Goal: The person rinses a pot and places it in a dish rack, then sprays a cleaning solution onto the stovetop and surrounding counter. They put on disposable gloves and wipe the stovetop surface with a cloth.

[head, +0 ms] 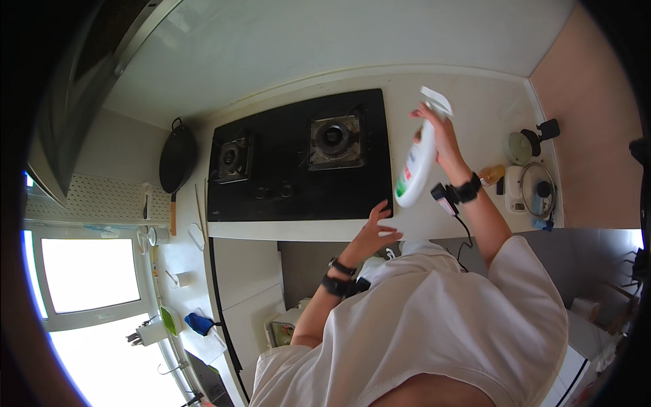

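My right hand point(438, 133) grips a white spray bottle point(419, 165) by its neck, just below the white trigger head. The bottle bears a label with green and red and tilts with its base towards me. It is held above the pale countertop, to the right of the black gas hob point(285, 157). My left hand point(374, 234) is near the hob's front right corner, below the bottle's base, with its fingers apart and nothing in them. Two burners sit bare on the hob, with no pan on either.
A black wok point(178, 157) leans at the hob's left. At the right wall are a glass lid point(538, 189), a white kitchen scale point(514, 189), an amber bottle point(492, 175) and a pale green pot point(519, 147). A blue cloth point(199, 323) lies on the left counter.
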Available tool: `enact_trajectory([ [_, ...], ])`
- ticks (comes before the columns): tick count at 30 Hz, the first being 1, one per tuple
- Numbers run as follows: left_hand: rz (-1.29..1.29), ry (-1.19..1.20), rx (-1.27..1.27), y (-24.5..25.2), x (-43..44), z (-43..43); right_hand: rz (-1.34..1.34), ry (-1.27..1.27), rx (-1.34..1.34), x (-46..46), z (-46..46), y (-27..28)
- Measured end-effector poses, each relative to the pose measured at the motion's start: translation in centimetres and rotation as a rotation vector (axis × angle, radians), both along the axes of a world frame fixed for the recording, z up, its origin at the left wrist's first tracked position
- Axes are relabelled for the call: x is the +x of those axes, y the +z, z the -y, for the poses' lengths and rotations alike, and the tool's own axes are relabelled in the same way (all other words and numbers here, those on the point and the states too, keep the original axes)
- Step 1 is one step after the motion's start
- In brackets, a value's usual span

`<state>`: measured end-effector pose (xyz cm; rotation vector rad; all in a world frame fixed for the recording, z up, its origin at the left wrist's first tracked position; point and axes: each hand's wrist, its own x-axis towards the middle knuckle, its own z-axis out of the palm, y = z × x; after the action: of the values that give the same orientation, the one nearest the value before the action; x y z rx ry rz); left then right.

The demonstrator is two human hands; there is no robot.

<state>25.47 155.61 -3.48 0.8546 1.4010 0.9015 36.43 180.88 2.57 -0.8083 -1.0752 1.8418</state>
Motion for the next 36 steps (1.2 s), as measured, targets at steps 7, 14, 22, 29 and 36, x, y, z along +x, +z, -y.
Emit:
enact_trajectory([
  [7,0.476,0.318,0.089,0.1,2.0,-11.5,0.217,0.331,-0.172,-8.8,-12.4,-1.9],
  [14,0.281,0.274,0.059,-2.3,-2.0,-2.9,0.367,0.371,-0.149,-12.7,-20.6,-7.2],
  [22,0.330,1.114,-0.283,-15.3,-0.6,24.0,0.391,0.467,-0.091,-14.5,-21.2,-7.4],
  [29,-0.323,0.449,-0.679,-30.3,6.5,40.2,0.399,0.389,-0.014,-16.3,-18.0,-4.0],
  [36,-0.150,0.768,-0.711,-31.7,7.9,50.1,0.393,0.340,0.016,-19.7,-14.8,-1.3],
])
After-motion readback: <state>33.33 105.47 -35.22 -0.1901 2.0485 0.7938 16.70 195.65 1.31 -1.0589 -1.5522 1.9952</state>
